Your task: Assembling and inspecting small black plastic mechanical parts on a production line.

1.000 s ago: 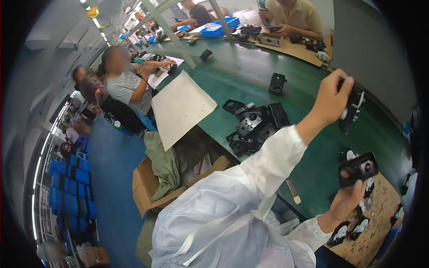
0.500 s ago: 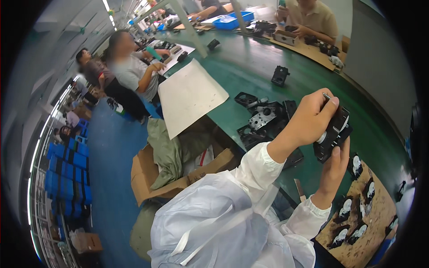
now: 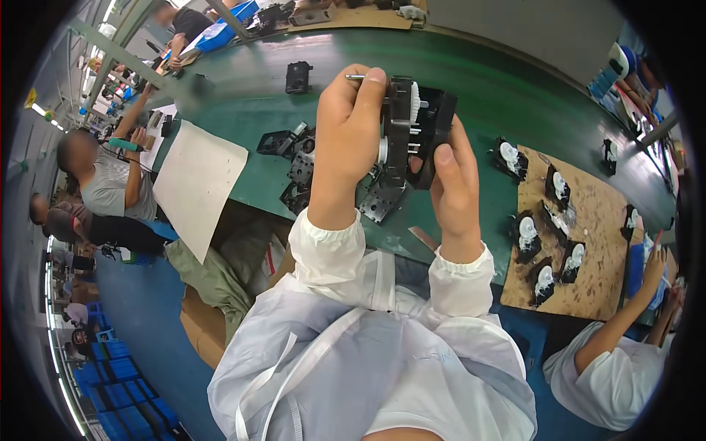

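Observation:
My left hand (image 3: 344, 143) is closed round a black plastic gear housing (image 3: 398, 136), raised above the green bench. A white gear (image 3: 415, 99) and several metal pins show on the housing's right face. A thin metal shaft (image 3: 355, 76) sticks out at my left thumb and forefinger. My right hand (image 3: 457, 187) grips a second black plastic housing part (image 3: 443, 117), facing the first with a gap between them. Its fingers are partly hidden behind that part. Below and left of my hands lies a pile of black housing parts (image 3: 300, 170).
A brown board (image 3: 588, 275) at right bears several black assemblies with white gears. A white sheet (image 3: 198, 180) overhangs the bench's left edge above an open carton (image 3: 202, 327). One black housing (image 3: 298, 77) lies farther back. A co-worker's arm (image 3: 621, 323) reaches in at right.
The view has turned rightward, so my hands now appear nearer its middle and the board shows more fully. Both hands still hold the black parts, now seen side-on with a visible gap between them.

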The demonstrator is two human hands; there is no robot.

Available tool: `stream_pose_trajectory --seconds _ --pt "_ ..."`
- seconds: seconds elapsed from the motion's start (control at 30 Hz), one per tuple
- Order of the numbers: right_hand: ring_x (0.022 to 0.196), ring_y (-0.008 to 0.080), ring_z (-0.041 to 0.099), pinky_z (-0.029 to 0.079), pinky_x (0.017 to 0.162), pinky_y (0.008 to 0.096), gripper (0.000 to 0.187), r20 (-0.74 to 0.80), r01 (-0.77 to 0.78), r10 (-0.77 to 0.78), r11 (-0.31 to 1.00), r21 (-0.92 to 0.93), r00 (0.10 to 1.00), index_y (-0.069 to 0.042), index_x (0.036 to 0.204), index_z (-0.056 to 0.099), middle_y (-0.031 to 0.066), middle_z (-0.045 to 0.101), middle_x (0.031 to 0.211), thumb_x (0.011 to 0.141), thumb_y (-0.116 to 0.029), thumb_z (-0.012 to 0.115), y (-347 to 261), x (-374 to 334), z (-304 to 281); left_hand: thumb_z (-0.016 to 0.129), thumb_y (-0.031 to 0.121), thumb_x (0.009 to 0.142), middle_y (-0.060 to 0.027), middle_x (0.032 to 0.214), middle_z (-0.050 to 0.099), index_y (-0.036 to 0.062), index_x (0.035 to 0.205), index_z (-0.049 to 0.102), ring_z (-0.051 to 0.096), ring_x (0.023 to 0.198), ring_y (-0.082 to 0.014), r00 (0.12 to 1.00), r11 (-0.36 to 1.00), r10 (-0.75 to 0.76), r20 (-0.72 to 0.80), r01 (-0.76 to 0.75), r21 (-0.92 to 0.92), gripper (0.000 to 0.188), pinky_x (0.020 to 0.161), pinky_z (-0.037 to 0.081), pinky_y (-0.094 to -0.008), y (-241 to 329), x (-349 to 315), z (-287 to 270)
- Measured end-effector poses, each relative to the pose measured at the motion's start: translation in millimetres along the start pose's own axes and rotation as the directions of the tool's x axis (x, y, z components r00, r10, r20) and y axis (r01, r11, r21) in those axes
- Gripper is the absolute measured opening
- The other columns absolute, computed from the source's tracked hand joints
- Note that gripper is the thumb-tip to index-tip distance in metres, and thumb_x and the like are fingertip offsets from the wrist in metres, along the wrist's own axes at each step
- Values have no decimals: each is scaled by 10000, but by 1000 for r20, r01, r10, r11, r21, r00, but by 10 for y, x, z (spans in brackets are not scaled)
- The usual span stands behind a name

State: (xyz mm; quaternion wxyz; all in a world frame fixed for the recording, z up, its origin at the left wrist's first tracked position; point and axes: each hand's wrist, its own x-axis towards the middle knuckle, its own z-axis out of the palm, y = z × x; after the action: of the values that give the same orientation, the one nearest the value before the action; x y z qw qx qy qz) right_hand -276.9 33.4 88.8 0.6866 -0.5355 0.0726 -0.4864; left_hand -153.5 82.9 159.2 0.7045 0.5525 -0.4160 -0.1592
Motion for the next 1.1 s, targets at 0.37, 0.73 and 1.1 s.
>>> stream_pose_trajectory --seconds 0.37,0.73,1.1 --pt "866 115 534 423 744 228 585 -34 17 -18 999 -36 999 4 1448 413 84 599 1162 995 -348 527 -62 -17 -78 540 219 997 -17 745 576 27 861 585 449 665 -97 1000 1000 9 19 -8 -29 240 614 390 -241 -30 -8 95" --pt "867 117 529 421 743 226 614 -14 18 -19 998 -61 1000 16 1452 402 99 591 1165 998 -363 570 -80 -25 -157 540 226 1002 -12 745 574 29 864 586 448 641 -91 998 1000 -20 63 20 -2 245 591 382 -232 -129 -10 122" --pt "1020 201 546 452 881 272 662 11 -110 110 994 -6 994 43 1482 378 164 530 1210 958 -249 658 30 -15 -317 512 192 1005 -15 721 557 28 873 567 441 627 -92 999 996 8 35 -12 91 218 573 387 -245 -177 -56 196"
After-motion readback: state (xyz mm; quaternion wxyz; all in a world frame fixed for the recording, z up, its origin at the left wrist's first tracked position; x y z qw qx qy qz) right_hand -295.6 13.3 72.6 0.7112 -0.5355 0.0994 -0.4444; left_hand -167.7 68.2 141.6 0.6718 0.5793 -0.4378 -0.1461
